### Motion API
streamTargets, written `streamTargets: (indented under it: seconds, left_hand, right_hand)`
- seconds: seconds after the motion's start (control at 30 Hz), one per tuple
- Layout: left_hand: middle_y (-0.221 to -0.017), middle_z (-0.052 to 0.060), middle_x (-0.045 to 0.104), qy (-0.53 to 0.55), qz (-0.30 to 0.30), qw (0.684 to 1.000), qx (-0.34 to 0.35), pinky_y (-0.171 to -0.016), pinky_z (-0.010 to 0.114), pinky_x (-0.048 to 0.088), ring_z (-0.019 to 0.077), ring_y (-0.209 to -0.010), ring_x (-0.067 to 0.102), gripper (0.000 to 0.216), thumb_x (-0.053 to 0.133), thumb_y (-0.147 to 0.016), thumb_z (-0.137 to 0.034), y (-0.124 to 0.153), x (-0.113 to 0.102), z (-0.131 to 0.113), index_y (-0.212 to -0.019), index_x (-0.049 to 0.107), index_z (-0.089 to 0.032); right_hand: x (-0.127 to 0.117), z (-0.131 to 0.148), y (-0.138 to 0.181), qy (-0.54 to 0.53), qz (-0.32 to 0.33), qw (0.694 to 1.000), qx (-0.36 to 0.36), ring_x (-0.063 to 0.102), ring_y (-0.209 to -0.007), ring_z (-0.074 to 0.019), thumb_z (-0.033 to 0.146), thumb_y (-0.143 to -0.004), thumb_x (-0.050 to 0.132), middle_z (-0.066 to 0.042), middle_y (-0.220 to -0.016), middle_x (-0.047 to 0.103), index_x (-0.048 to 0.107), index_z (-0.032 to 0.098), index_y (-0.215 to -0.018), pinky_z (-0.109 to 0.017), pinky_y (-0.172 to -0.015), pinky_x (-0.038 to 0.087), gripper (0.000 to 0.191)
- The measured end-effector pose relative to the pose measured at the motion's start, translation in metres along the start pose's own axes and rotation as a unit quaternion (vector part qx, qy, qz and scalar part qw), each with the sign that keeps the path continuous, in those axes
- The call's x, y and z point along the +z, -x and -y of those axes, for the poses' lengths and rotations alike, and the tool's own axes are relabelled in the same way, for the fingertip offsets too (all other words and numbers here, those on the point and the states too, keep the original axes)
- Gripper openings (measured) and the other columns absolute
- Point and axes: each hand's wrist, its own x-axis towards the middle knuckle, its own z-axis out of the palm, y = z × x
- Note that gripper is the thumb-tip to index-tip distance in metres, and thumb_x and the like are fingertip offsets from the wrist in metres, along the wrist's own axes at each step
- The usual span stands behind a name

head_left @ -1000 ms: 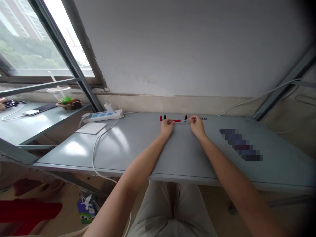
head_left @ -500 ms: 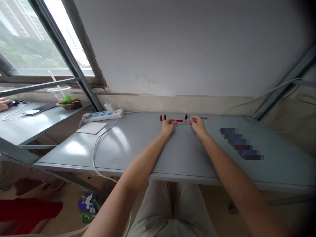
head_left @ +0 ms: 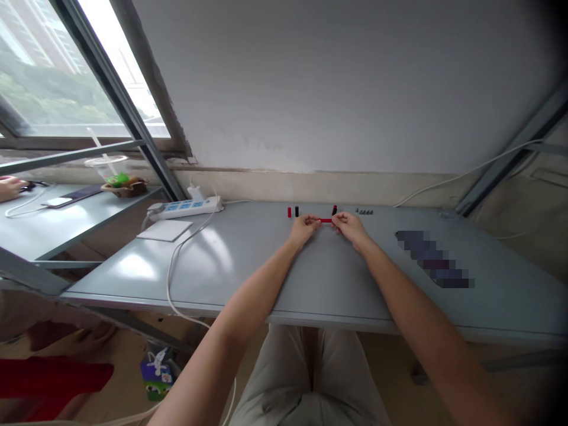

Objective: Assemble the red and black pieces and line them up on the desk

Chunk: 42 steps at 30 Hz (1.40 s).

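Note:
My left hand and my right hand meet at the far middle of the grey table. Both pinch the ends of a short red rod-like piece held between them just above the tabletop. Behind the hands stand a small red cap, a small black cap and another small red-and-black piece. A row of tiny dark parts lies to the right of them.
A white power strip with a white cable and a white pad lie at the table's left. A blurred dark patch is on the right. Another person's hand rests on the neighbouring table, by a plastic cup.
My right hand has slid left toward my left hand, so the gap between them has shrunk and only a short red stretch shows.

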Motion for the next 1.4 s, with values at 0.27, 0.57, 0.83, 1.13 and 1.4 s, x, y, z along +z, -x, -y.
streamTargets:
  seconds: [0.27,0.57,0.83,1.13,1.4]
  left_hand:
    - [-0.065,0.002,0.059,-0.058,-0.016,0.997,0.04,-0.063,0.025,0.041,0.0081,-0.055,0.049,0.009,0.059,-0.069,-0.015,-0.007,0.0,0.011,-0.078,0.062,-0.013]
    - [-0.071,0.003,0.06,-0.201,-0.021,0.97,0.137,-0.067,0.026,0.04,0.0107,-0.061,0.05,0.011,0.059,-0.068,-0.014,-0.007,0.0,0.014,-0.078,0.063,-0.015]
    - [-0.064,0.003,0.057,-0.094,-0.086,0.988,0.092,-0.065,0.025,0.041,0.0114,-0.061,0.052,0.01,0.052,-0.076,-0.019,-0.008,-0.001,0.005,-0.082,0.058,-0.015]
    - [-0.065,0.003,0.055,0.074,-0.195,0.978,-0.023,-0.061,0.023,0.041,0.0089,-0.057,0.049,0.018,0.038,-0.082,-0.023,-0.01,-0.012,-0.005,-0.076,0.053,-0.015]
    - [-0.066,0.003,0.054,0.097,-0.228,0.969,-0.028,-0.059,0.023,0.039,0.0088,-0.057,0.049,0.021,0.036,-0.081,-0.029,-0.013,-0.016,0.0,-0.078,0.052,-0.015]
  right_hand:
    - [0.001,-0.006,-0.001,0.111,0.056,0.989,-0.08,0.059,-0.068,-0.0155,0.029,-0.07,0.059,-0.005,-0.073,0.064,0.06,0.018,-0.079,-0.028,-0.061,0.045,0.014]
    - [0.001,-0.009,0.002,0.278,0.062,0.945,-0.161,0.057,-0.069,-0.0155,0.021,-0.068,0.059,-0.004,-0.075,0.064,0.065,0.017,-0.082,-0.029,-0.068,0.043,0.015]
    - [0.009,-0.008,0.0,0.277,0.0,0.956,-0.094,0.055,-0.063,-0.015,0.02,-0.065,0.06,-0.002,-0.067,0.061,0.061,0.018,-0.073,-0.027,-0.061,0.041,0.009]
    - [0.033,-0.016,-0.035,0.189,0.024,0.981,-0.041,0.056,-0.06,-0.0139,0.018,-0.062,0.06,-0.004,-0.065,0.062,0.056,0.017,-0.065,-0.026,-0.059,0.042,0.005]
    - [0.063,-0.01,-0.043,0.28,0.007,0.959,-0.03,0.059,-0.069,-0.0176,0.018,-0.064,0.058,-0.007,-0.072,0.066,0.058,0.019,-0.063,-0.028,-0.064,0.042,0.002]
